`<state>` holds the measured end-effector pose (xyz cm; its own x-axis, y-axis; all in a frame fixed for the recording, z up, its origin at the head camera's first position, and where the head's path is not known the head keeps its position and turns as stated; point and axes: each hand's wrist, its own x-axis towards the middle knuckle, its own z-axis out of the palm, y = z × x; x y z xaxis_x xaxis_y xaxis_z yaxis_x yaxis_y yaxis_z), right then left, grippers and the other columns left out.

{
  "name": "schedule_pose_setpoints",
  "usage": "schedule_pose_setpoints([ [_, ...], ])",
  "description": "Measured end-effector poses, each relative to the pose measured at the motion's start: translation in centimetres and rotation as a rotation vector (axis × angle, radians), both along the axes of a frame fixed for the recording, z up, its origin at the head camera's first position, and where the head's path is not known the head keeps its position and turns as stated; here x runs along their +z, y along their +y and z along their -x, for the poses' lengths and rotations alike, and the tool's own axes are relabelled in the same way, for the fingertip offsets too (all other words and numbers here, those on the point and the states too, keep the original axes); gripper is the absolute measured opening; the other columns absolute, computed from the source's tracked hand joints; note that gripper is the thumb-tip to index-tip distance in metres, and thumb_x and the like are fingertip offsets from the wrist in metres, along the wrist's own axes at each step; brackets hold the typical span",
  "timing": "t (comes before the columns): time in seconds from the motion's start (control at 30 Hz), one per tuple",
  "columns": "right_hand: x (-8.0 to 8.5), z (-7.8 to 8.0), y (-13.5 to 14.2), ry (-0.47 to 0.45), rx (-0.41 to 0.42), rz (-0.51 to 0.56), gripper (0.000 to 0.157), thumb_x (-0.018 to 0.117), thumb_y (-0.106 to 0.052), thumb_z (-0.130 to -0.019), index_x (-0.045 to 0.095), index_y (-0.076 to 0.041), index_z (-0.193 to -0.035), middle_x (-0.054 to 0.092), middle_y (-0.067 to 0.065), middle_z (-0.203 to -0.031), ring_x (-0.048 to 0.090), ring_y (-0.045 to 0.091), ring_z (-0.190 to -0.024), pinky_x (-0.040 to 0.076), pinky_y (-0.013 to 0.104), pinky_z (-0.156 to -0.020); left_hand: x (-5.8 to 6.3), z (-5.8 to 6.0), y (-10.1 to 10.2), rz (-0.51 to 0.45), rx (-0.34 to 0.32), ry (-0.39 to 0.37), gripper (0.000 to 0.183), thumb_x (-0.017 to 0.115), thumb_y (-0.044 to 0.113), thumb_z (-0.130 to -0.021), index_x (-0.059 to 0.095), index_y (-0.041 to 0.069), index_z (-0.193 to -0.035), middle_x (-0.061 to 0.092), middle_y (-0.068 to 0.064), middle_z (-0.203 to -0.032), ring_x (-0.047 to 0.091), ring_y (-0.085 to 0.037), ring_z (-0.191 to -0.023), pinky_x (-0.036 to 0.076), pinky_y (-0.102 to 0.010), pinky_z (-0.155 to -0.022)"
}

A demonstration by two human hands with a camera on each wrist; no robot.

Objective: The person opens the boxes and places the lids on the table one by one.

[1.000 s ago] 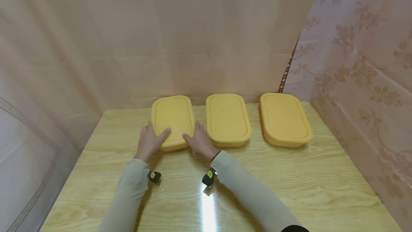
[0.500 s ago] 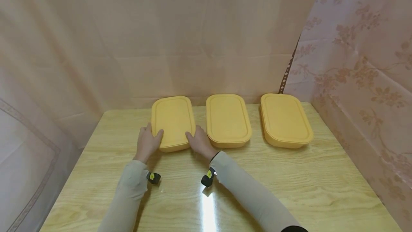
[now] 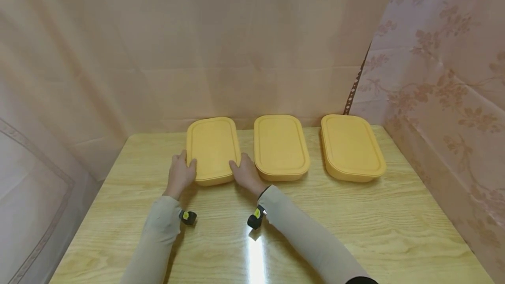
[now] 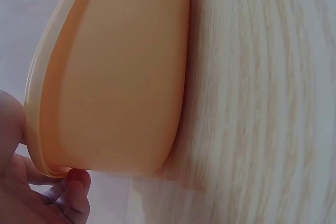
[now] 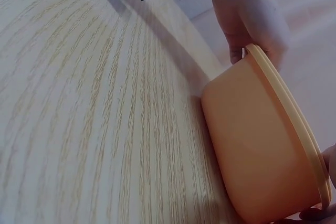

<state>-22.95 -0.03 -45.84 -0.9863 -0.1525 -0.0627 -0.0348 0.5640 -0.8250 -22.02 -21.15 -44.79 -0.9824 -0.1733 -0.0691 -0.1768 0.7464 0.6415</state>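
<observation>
The leftmost of three yellow lidded boxes (image 3: 213,143) sits near the far edge of the table, between my two hands. My left hand (image 3: 180,175) grips its near left corner, thumb at the lid's edge; in the left wrist view, its fingers (image 4: 77,195) curl under the rim. At the near right corner my right hand (image 3: 247,174) pinches the rim, with the thumb on the lid's edge. Only a thumb and fingertips of it (image 5: 332,163) show at the border of the right wrist view. The lid looks seated all round, and the contents are hidden.
A matching yellow box (image 3: 281,146) stands close to the right of my right hand. Another yellow box (image 3: 352,146) is farther right. Behind the wooden table (image 3: 355,227) hangs a beige curtain (image 3: 197,47), and a floral cloth (image 3: 446,100) lines the right side.
Both thumbs have drawn outward from the lid's top to its edges, the left one farther. The boxes have stayed in place on the table.
</observation>
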Motion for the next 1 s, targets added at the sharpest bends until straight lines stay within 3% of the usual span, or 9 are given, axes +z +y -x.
schedule_pose_setpoints([
  [0.3,0.2,-0.3,0.1,0.004,-0.005,0.012,0.051,0.048,-0.028,-0.100,0.044,0.010,-0.133,0.058,0.025,-0.126,0.056,0.033,-0.118,0.046,0.046,-0.103,0.1,0.1,-0.4,-0.001,-0.026,-0.022,0.062,0.037,0.024,-0.102,0.017,-0.008,-0.151,0.032,-0.035,-0.138,0.044,-0.049,-0.123,0.038,-0.057,-0.106],
  [0.6,0.4,-0.6,0.4,-0.023,-0.009,0.032,0.046,0.051,-0.029,-0.099,0.048,0.005,-0.130,0.063,0.017,-0.112,0.057,0.022,-0.093,0.051,0.038,-0.087,0.3,0.1,-0.5,-0.017,-0.050,-0.013,0.061,0.038,0.023,-0.103,0.018,-0.008,-0.151,0.033,-0.035,-0.137,0.044,-0.048,-0.122,0.039,-0.057,-0.105],
  [1.0,0.5,-1.0,-0.2,-0.037,0.016,0.032,0.046,0.054,-0.034,-0.098,0.050,0.000,-0.128,0.064,0.014,-0.115,0.059,0.021,-0.101,0.051,0.039,-0.092,0.8,0.0,-1.7,-0.015,-0.057,0.023,0.060,0.039,0.022,-0.102,0.021,-0.007,-0.151,0.035,-0.034,-0.135,0.042,-0.048,-0.123,0.035,-0.058,-0.107],
])
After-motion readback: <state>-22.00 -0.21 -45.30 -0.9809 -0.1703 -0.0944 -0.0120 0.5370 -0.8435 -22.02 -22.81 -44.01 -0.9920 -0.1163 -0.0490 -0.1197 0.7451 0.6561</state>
